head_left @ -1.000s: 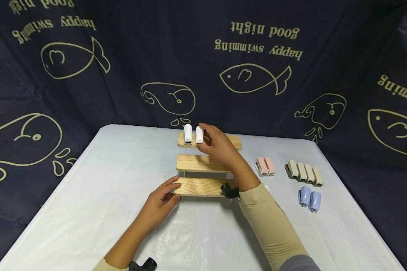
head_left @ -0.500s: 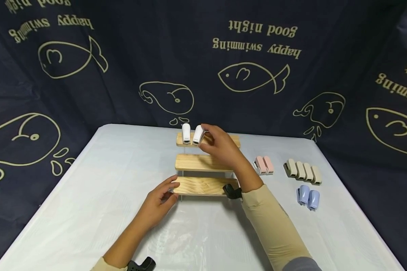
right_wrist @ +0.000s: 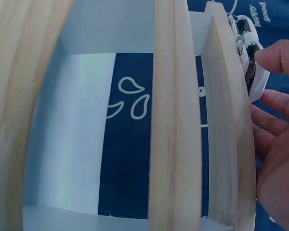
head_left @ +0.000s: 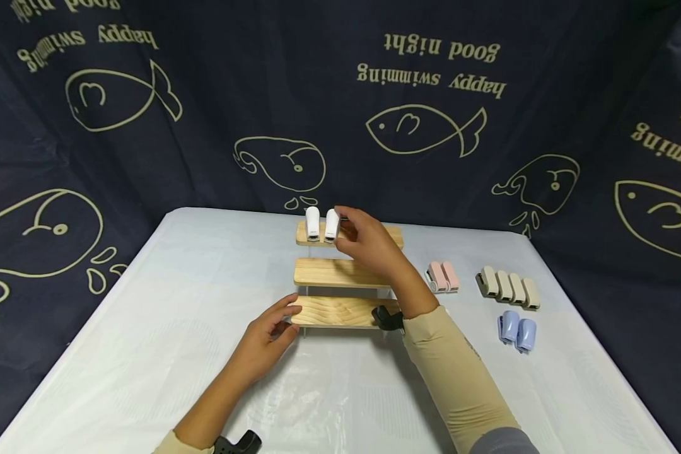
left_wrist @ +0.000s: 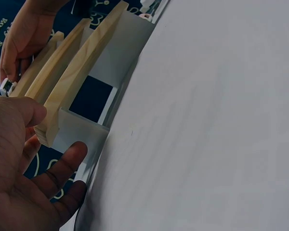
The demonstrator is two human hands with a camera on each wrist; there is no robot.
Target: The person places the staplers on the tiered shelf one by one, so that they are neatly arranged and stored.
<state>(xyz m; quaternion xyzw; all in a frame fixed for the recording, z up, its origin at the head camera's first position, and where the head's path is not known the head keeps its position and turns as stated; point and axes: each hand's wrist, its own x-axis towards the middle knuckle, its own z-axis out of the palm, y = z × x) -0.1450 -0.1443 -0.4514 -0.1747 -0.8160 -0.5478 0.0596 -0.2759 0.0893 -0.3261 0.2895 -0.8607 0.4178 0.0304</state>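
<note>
A three-step wooden rack (head_left: 340, 272) stands in the middle of the table. Two white clips stand on its top step (head_left: 374, 236): one (head_left: 313, 223) free at the left, the other (head_left: 331, 224) pinched by my right hand (head_left: 363, 243). In the right wrist view the white clip (right_wrist: 253, 72) sits between my thumb and fingers at the top board's edge. My left hand (head_left: 267, 340) rests with relaxed fingers against the left end of the bottom step (head_left: 335, 311), shown as the left hand (left_wrist: 24, 178) touching the rack's white side panel (left_wrist: 79, 134).
To the right of the rack lie two pink clips (head_left: 444, 277), several beige clips (head_left: 509, 288) and two blue clips (head_left: 517, 331). A white cloth (head_left: 147, 328) covers the table, and a dark curtain (head_left: 340, 94) printed with fish hangs behind.
My right hand has set the second white clip more upright and closer to the first one. The left hand has stayed put.
</note>
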